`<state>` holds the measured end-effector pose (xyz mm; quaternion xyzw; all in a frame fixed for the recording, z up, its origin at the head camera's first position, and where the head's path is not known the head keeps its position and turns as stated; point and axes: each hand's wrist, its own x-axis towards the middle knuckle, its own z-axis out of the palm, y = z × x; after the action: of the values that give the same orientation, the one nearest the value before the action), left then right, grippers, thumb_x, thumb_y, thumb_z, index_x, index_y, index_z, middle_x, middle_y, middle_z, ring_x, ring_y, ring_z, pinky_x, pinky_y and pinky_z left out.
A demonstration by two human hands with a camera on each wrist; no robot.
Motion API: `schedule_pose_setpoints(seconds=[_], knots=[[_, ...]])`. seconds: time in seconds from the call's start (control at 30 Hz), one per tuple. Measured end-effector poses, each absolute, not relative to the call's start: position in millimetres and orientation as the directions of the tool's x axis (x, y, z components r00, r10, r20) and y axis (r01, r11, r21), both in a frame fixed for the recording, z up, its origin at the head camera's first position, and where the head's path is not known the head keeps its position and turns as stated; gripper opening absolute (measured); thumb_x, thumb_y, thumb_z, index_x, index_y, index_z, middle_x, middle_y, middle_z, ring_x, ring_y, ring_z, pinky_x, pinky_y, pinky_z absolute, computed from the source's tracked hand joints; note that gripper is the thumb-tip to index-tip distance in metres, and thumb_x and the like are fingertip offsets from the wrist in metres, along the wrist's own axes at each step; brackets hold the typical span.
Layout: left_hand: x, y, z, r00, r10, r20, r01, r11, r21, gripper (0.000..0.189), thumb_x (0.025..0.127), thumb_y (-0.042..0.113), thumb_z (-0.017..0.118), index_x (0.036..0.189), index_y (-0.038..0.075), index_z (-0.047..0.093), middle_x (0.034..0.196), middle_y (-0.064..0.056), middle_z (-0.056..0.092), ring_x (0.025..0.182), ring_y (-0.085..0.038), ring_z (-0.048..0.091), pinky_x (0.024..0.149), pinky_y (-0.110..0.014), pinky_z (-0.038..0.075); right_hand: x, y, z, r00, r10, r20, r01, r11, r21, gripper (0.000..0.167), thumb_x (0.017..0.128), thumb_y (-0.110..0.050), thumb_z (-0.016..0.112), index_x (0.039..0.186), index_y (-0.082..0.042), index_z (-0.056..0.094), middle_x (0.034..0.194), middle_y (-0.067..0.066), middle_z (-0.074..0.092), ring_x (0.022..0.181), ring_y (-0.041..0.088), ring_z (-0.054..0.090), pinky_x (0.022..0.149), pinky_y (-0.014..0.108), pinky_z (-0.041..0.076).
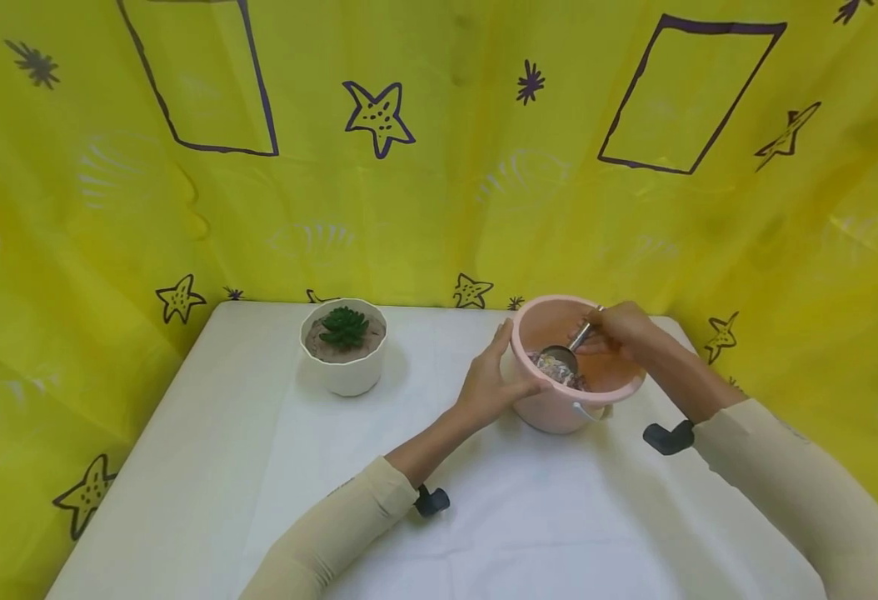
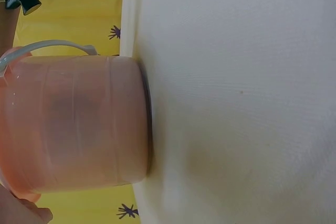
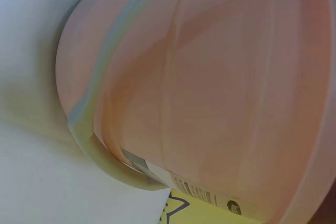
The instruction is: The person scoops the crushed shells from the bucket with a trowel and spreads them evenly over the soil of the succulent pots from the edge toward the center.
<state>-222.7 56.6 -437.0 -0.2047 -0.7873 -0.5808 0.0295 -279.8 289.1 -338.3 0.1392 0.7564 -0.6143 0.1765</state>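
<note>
Toward the right rear of the white cloth-covered surface (image 1: 544,517), a pink round plastic bucket (image 1: 551,414) is standing upright, mouth up. Left hand (image 1: 486,385) is bracing its left side: fingers are wrapping the outer wall near the rim, thumb is lying across the front of the rim. Right hand (image 1: 619,327) is reaching over the right rim; its fingers are gripping the handle of a silvery metal scoop with a round bowl (image 1: 559,358). Scoop is tilting bowl-down inside the bucket, toward the left wall. Mottled pale and purplish loose material (image 1: 576,382) is lying in and around the bowl; can't tell what it is.

Pale curved bail handle (image 3: 107,59) is hanging down the bucket's outside. Printed label with a barcode (image 3: 194,190) is showing on the wall in the right wrist view.

Well left of the bucket, a white round pot (image 1: 349,377) is standing near the rear edge, holding a green rosette-shaped succulent (image 1: 345,327) in greyish-brown fill. Yellow curtain with dark star drawings (image 1: 439,200) is hanging behind. Both arms are wearing beige sleeves (image 1: 341,517).
</note>
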Motion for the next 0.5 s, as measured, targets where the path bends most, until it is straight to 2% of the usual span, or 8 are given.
schedule_pose_setpoints(seconds=[0.2, 0.43, 0.5], knots=[[-222, 57, -437, -0.916, 0.289, 0.278, 0.352, 0.249, 0.902, 0.110, 0.084, 0.031, 0.092, 0.167, 0.006, 0.024, 0.171, -0.006, 0.026, 0.157, -0.023, 0.023, 0.124, -0.037, 0.026, -277, 300, -332, -0.896, 0.026, -0.443, 0.438, 0.204, -0.875, 0.034, 0.114, -0.018, 0.046, 0.120, 0.012, 0.061, 0.077, 0.006, 0.076, 0.068, 0.020, 0.078, 0.068, 0.027, 0.062], [-222, 57, -437, -0.915, 0.290, 0.279, 0.356, 0.260, 0.898, 0.109, 0.085, 0.031, 0.091, 0.167, 0.006, 0.024, 0.171, -0.006, 0.025, 0.157, -0.023, 0.023, 0.123, -0.037, 0.026, -279, 303, -329, -0.882, 0.003, -0.471, 0.468, 0.109, -0.877, 0.030, 0.113, -0.019, 0.048, 0.106, 0.005, 0.064, 0.077, 0.008, 0.076, 0.067, 0.021, 0.078, 0.069, 0.028, 0.063], [-222, 57, -437, -0.915, 0.292, 0.278, 0.356, 0.261, 0.897, 0.109, 0.085, 0.031, 0.091, 0.167, 0.005, 0.024, 0.171, -0.006, 0.025, 0.157, -0.024, 0.023, 0.123, -0.037, 0.026, -279, 301, -328, -0.881, 0.010, -0.472, 0.471, 0.099, -0.877, 0.031, 0.113, -0.019, 0.049, 0.106, 0.006, 0.065, 0.077, 0.008, 0.076, 0.066, 0.020, 0.077, 0.067, 0.027, 0.062]])
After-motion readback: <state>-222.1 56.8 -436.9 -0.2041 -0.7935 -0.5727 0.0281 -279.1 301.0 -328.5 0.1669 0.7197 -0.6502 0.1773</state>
